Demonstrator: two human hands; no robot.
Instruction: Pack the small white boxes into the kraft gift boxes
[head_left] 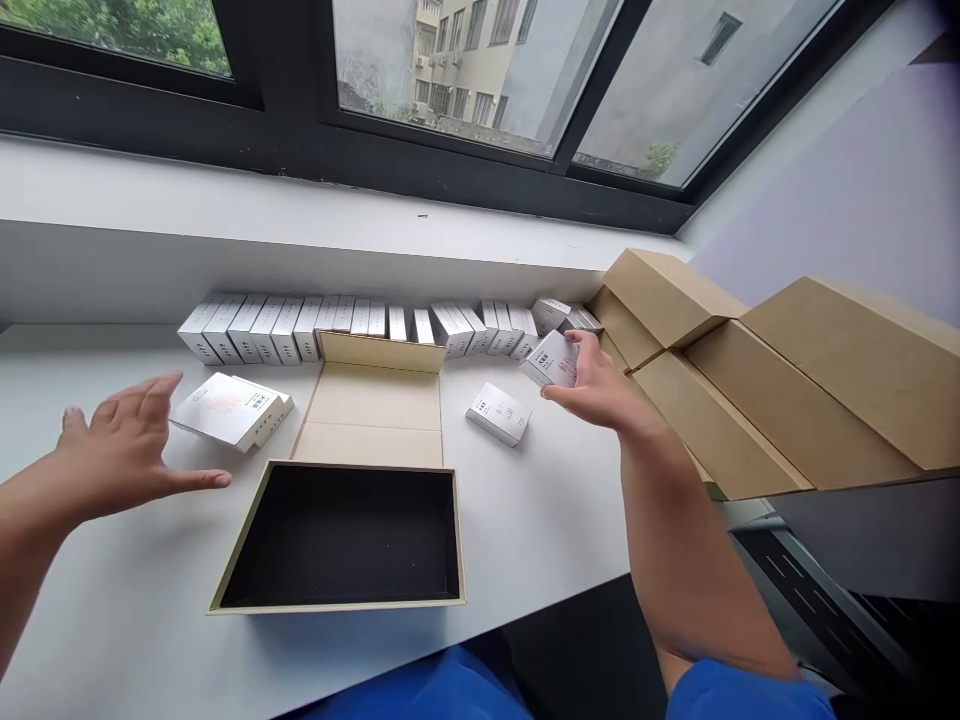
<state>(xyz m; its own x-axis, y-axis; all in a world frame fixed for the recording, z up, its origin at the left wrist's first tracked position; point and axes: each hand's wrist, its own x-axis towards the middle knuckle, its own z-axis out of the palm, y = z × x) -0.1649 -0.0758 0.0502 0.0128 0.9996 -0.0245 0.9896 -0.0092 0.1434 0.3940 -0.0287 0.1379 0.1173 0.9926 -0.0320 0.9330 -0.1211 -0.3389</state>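
My right hand (pixel 596 385) grips a small white box (pixel 551 360) with printed characters, at the right end of the row. Below and left of it, another small white box (pixel 499 414) lies flat on the table. My left hand (pixel 135 445) hovers with its fingers spread and nothing in them. Just beyond its fingertips, flat white boxes (pixel 229 408) lie together, one partly over the other. In front of me stands a large box (pixel 459 540) with a black inside and nothing in it; its hinged lid (pixel 367 400) is folded back toward the window.
Many white boxes (pixel 289 325) stand in a row along the wall below the window sill (pixel 300 205). Large brown cartons (pixel 750 420) are stacked at the right. The white table (pixel 547 510) has its front edge near my body.
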